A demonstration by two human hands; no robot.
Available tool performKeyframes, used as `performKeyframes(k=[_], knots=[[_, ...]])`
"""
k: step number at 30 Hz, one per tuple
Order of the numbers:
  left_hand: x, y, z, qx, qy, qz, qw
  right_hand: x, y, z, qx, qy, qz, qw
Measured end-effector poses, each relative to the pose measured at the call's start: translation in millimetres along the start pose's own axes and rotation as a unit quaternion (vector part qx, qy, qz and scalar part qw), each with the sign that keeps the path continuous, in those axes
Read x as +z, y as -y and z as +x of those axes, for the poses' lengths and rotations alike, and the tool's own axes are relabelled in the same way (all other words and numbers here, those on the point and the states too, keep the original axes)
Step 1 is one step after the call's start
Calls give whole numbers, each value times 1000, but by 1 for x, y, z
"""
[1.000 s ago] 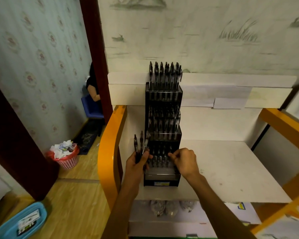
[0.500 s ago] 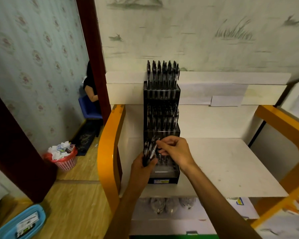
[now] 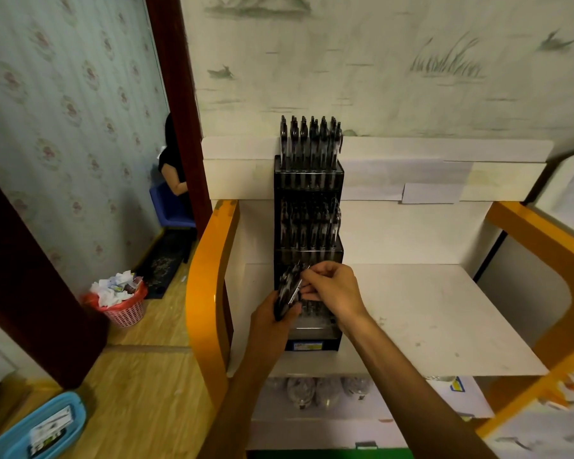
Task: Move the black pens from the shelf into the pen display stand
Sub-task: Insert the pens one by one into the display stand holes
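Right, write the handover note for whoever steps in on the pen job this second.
Left hand: grips a small bunch of black pens, held upright at the stand's front left.
Right hand: fingers pinch the top of one pen in that bunch, as if to draw it out.
Pen display stand: stands on the white shelf. Top and middle tiers look full; the bottom tier is partly hidden by the hands, with some pens showing in it.
Left to do: seat the held pens in the bottom tier, one by one. No loose pens show on the shelf.
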State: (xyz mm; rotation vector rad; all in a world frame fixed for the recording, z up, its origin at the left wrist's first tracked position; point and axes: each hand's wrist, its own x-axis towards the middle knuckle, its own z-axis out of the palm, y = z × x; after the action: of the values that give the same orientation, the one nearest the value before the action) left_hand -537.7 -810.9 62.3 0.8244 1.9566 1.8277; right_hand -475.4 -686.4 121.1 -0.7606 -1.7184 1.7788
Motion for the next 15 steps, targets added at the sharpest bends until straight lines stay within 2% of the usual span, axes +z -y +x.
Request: performKeyframes(k=[4,7,9,11,15], knots=[[0,1,3,-16,19,-5,1000,-1,4,0,-18,-34,53,998],[-3,6,1,-21,6,-6,1000,-12,12,6,-49,-75,94,992],[-5,8,0,-24,-15,-16,999,-25,14,13,-84,-122,55,987],[-7,8,0,-29,-28,-49,998,-38,9,19,-127,-156,-39,979],[-12,5,3,-33,-41,-89,995,-52,-7,24,-170,-147,-150,963]])
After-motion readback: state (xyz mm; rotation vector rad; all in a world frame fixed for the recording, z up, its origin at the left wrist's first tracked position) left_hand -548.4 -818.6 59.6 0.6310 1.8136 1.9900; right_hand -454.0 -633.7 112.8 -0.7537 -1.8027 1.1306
